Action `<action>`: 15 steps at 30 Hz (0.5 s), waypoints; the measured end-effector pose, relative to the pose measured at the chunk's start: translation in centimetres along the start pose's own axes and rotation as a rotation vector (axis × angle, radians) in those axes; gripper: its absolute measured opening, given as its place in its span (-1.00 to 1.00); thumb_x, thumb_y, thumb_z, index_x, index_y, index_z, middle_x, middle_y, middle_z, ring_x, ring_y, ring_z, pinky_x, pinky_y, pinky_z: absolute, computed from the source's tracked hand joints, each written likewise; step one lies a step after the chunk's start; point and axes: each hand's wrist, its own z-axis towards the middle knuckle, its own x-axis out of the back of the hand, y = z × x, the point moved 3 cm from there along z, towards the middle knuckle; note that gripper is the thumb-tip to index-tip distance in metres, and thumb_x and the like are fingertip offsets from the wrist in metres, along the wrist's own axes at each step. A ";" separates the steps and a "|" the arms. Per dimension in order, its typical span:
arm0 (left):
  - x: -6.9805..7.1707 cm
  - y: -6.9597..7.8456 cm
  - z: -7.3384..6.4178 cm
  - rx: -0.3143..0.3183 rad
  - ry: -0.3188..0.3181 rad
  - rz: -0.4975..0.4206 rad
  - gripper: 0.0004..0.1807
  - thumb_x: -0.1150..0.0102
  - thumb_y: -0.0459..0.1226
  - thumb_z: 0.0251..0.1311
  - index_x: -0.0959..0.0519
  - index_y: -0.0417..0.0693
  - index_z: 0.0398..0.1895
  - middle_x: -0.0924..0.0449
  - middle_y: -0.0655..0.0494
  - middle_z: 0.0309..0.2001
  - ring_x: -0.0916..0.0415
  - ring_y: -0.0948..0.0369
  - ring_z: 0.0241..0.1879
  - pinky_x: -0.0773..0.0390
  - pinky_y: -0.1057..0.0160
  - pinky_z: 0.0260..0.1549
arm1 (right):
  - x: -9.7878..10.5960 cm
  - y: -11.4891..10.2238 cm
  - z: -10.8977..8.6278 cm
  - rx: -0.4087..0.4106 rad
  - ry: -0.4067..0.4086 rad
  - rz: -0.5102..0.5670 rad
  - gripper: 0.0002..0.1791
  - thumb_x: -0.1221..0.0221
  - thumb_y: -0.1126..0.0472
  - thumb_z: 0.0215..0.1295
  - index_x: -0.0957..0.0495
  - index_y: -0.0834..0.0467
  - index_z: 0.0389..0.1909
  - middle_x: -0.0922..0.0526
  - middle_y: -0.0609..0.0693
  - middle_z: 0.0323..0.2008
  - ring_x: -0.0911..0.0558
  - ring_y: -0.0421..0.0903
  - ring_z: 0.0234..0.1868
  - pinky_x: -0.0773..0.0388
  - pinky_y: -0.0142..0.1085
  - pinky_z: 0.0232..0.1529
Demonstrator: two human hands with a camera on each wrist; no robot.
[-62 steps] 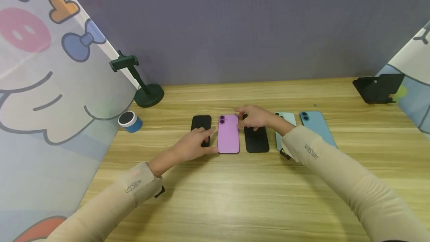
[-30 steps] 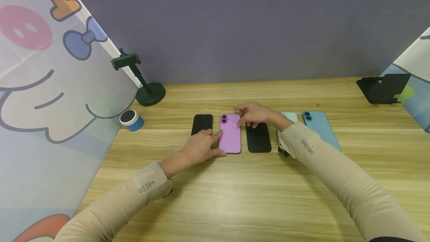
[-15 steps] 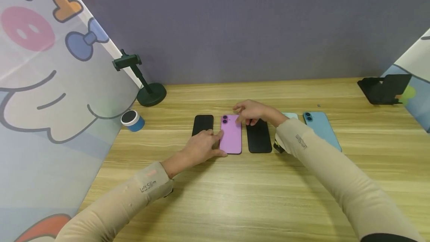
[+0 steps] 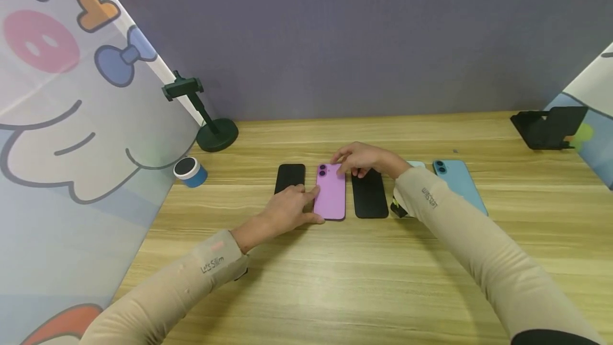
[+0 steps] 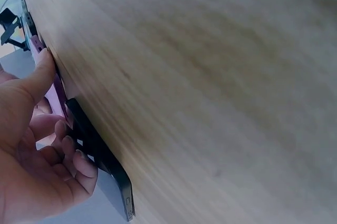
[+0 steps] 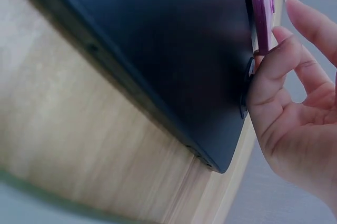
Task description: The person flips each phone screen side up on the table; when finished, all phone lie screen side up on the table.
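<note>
A pink phone (image 4: pixel 330 193) lies back up in a row of phones on the wooden table. My left hand (image 4: pixel 284 211) holds its lower left part, thumb at the bottom edge and index finger at the left edge; the other fingers curl over a black phone (image 4: pixel 289 177). My right hand (image 4: pixel 364 158) holds the pink phone's upper right corner, thumb on its right edge and index finger near its top. Its curled fingers hang over a second black phone (image 4: pixel 371 198). In the right wrist view that black phone (image 6: pixel 174 50) fills the foreground.
Right of these lie a pale green phone (image 4: pixel 415 164), mostly hidden by my right sleeve, and a blue phone (image 4: pixel 460 182). A dark phone stand (image 4: pixel 217 134) and a blue-and-white jar (image 4: pixel 192 173) stand left. A black folding stand (image 4: pixel 551 128) sits far right. A grey panel (image 4: pixel 335 41) rises behind.
My left hand has moved right from beside the pink phone onto its left and bottom edges. My right hand stays at the upper right corner. The phones keep their order.
</note>
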 end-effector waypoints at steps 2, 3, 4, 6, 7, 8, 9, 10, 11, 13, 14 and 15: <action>0.0 0.0 0.0 -0.005 -0.001 0.000 -0.07 -0.25 0.28 0.12 -0.35 -0.03 0.46 -0.64 -0.07 -0.04 -0.52 0.18 -0.22 -0.57 0.23 -0.24 | 0.0 0.0 -0.1 0.000 0.006 0.011 -0.49 -0.32 0.18 0.26 -0.54 0.05 0.25 -0.57 0.04 -0.29 -0.40 -0.18 -0.56 -0.45 -0.33 -0.51; 0.0 0.0 0.0 -0.006 -0.004 -0.002 -0.07 -0.25 0.28 0.12 -0.35 -0.03 0.47 -0.64 -0.08 -0.03 -0.53 0.18 -0.21 -0.57 0.22 -0.23 | 0.1 0.1 0.0 0.000 0.008 0.013 -0.50 -0.32 0.18 0.26 -0.55 0.05 0.24 -0.58 0.03 -0.27 -0.41 -0.18 -0.56 -0.45 -0.33 -0.50; 0.0 0.0 0.1 -0.006 -0.007 -0.004 -0.07 -0.24 0.28 0.13 -0.34 -0.03 0.47 -0.64 -0.08 -0.02 -0.54 0.17 -0.19 -0.58 0.21 -0.21 | 0.1 0.1 0.0 0.001 0.010 0.017 -0.51 -0.32 0.19 0.26 -0.55 0.06 0.24 -0.59 0.03 -0.26 -0.41 -0.18 -0.56 -0.46 -0.33 -0.50; 0.0 0.0 0.1 -0.003 -0.012 -0.009 -0.07 -0.24 0.28 0.13 -0.33 -0.01 0.48 -0.63 -0.08 0.01 -0.56 0.15 -0.15 -0.59 0.20 -0.17 | 0.1 0.2 0.0 0.001 0.012 0.026 -0.52 -0.32 0.19 0.26 -0.56 0.06 0.22 -0.58 0.03 -0.29 -0.41 -0.17 -0.56 -0.46 -0.32 -0.49; 0.0 -0.1 0.1 0.001 -0.017 -0.010 -0.06 -0.23 0.29 0.13 -0.32 -0.01 0.48 -0.63 -0.08 0.03 -0.57 0.15 -0.13 -0.60 0.19 -0.15 | 0.2 0.3 0.0 0.003 0.012 0.026 -0.52 -0.31 0.19 0.27 -0.56 0.06 0.22 -0.58 0.02 -0.31 -0.40 -0.17 -0.56 -0.46 -0.31 -0.49; 0.0 -0.1 0.1 0.003 -0.020 -0.014 -0.06 -0.23 0.28 0.13 -0.32 0.00 0.49 -0.63 -0.08 0.03 -0.57 0.14 -0.12 -0.60 0.19 -0.15 | 0.2 0.3 0.1 0.002 0.011 0.031 -0.52 -0.32 0.19 0.27 -0.56 0.05 0.22 -0.55 0.02 -0.35 -0.40 -0.17 -0.56 -0.46 -0.31 -0.49; 0.0 -0.1 0.1 0.006 -0.024 -0.018 -0.06 -0.23 0.28 0.13 -0.31 0.00 0.49 -0.63 -0.09 0.04 -0.57 0.13 -0.12 -0.60 0.18 -0.15 | 0.1 0.3 0.1 0.001 0.011 0.034 -0.53 -0.32 0.19 0.27 -0.56 0.05 0.22 -0.53 0.03 -0.39 -0.40 -0.16 -0.56 -0.46 -0.31 -0.49; 0.0 -0.1 0.1 0.009 -0.027 -0.022 -0.06 -0.24 0.28 0.13 -0.31 0.00 0.49 -0.62 -0.09 0.04 -0.58 0.13 -0.11 -0.60 0.18 -0.14 | 0.1 0.3 0.1 0.000 0.012 0.037 -0.53 -0.32 0.18 0.27 -0.56 0.04 0.22 -0.50 0.03 -0.42 -0.40 -0.16 -0.57 -0.47 -0.31 -0.49; 0.0 -0.1 0.1 0.011 -0.029 -0.025 -0.06 -0.24 0.28 0.13 -0.30 0.00 0.49 -0.62 -0.09 0.04 -0.58 0.13 -0.11 -0.60 0.18 -0.14 | 0.1 0.3 0.1 -0.001 0.014 0.039 -0.53 -0.32 0.18 0.27 -0.57 0.02 0.21 -0.47 0.03 -0.45 -0.39 -0.16 -0.57 -0.47 -0.30 -0.49; 0.0 -0.2 0.1 0.012 -0.030 -0.031 -0.05 -0.24 0.28 0.12 -0.29 0.00 0.50 -0.62 -0.09 0.05 -0.58 0.13 -0.10 -0.60 0.18 -0.13 | 0.1 0.3 0.0 0.001 0.016 0.045 -0.53 -0.33 0.17 0.27 -0.57 0.00 0.21 -0.46 0.02 -0.47 -0.38 -0.15 -0.57 -0.47 -0.30 -0.49; 0.0 -0.2 0.1 0.011 -0.030 -0.035 -0.05 -0.24 0.28 0.13 -0.29 0.00 0.50 -0.62 -0.09 0.05 -0.58 0.13 -0.10 -0.60 0.18 -0.13 | 0.1 0.3 0.1 0.002 0.018 0.049 -0.54 -0.33 0.17 0.27 -0.58 -0.01 0.21 -0.45 0.01 -0.47 -0.37 -0.15 -0.57 -0.46 -0.30 -0.50; 0.1 -0.2 0.1 0.010 -0.031 -0.038 -0.05 -0.24 0.28 0.13 -0.28 0.00 0.50 -0.62 -0.10 0.05 -0.58 0.13 -0.10 -0.60 0.19 -0.12 | 0.1 0.3 0.1 0.005 0.019 0.050 -0.54 -0.33 0.17 0.27 -0.58 -0.02 0.21 -0.44 0.01 -0.48 -0.36 -0.15 -0.57 -0.46 -0.30 -0.50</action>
